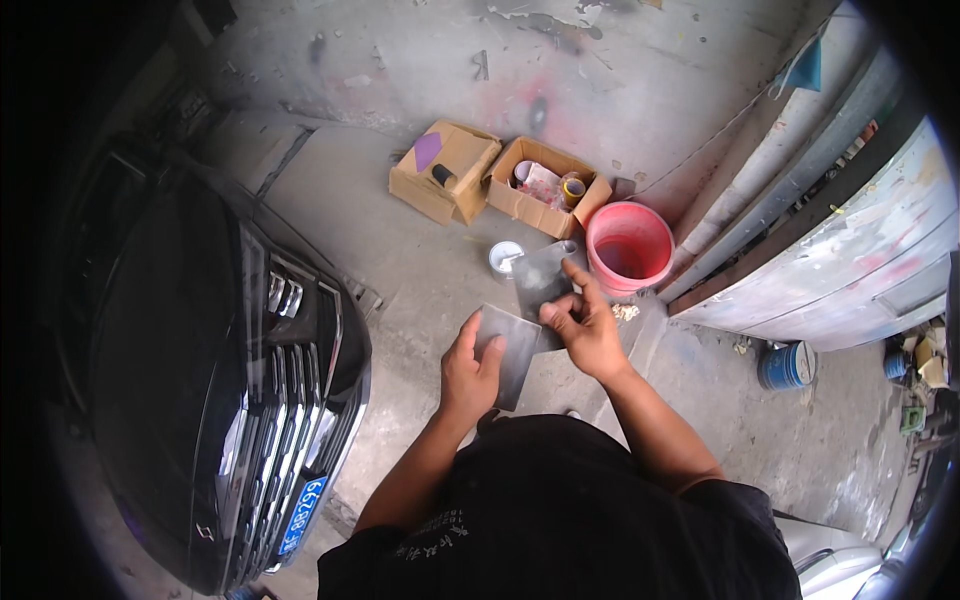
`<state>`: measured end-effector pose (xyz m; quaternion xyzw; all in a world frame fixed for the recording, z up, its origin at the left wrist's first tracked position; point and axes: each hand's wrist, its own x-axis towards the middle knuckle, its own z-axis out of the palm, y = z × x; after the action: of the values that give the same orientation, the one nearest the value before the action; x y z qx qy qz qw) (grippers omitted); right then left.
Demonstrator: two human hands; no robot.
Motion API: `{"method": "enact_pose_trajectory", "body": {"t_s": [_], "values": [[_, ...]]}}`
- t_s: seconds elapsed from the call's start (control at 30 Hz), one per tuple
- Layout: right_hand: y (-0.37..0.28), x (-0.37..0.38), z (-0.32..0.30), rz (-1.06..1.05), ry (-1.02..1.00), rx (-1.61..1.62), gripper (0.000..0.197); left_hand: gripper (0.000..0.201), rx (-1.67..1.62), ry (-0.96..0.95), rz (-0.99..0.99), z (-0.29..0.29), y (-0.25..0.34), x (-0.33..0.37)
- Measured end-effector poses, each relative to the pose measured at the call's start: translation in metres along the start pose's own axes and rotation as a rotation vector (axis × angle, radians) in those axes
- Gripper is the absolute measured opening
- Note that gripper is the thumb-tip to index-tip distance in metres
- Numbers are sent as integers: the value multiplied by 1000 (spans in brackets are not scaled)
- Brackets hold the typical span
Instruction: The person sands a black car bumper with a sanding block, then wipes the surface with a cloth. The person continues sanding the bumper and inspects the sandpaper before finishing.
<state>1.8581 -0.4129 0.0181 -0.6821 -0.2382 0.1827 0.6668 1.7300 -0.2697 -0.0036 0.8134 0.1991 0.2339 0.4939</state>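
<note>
My left hand (466, 378) grips a smooth grey rectangular plate (512, 352), its thumb lying across the face and the fingers behind the edge. In my right hand (598, 338) is a second flat piece, a darker grey rectangular plate (540, 278) with a whitish smudge on it. Thumb and fingers pinch this one along its right side. The two pieces are side by side, their near edges close or overlapping; whether they touch I cannot tell. What they are made of is unclear. Beyond them on the floor stands a small open can (506, 257) with white stuff inside.
Past the can are a closed cardboard box (420, 180), an open box (530, 212) holding tape rolls, and a pink bucket (630, 245). A black car (290, 400) stands close on my left. To the right are a whitish panel (830, 270) and a blue pail (787, 366).
</note>
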Motion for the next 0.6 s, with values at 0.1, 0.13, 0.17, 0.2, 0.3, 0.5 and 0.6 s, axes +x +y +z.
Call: {"method": "enact_pose_trajectory", "body": {"t_s": [0.1,0.13,0.17,0.2,0.3,0.5,0.6], "values": [[-3,13,-26,-30,14,-142,47,46,47,-50,51,-7,-2,0],[-1,13,-30,-38,-25,-182,48,45,56,-64,69,-7,-3,1],[1,14,-32,-47,-64,-221,48,43,67,-77,83,-7,-4,2],[3,14,-34,-55,-104,-261,48,41,77,-89,97,-8,-6,3],[-3,10,-27,-285,-159,-364,55,33,111,-110,128,-5,-6,3],[-10,0,0,-200,-282,-320,55,21,131,-153,210,0,-3,-1],[2,-8,9,-222,-230,-282,50,17,152,-124,235,0,-2,-3]]}}
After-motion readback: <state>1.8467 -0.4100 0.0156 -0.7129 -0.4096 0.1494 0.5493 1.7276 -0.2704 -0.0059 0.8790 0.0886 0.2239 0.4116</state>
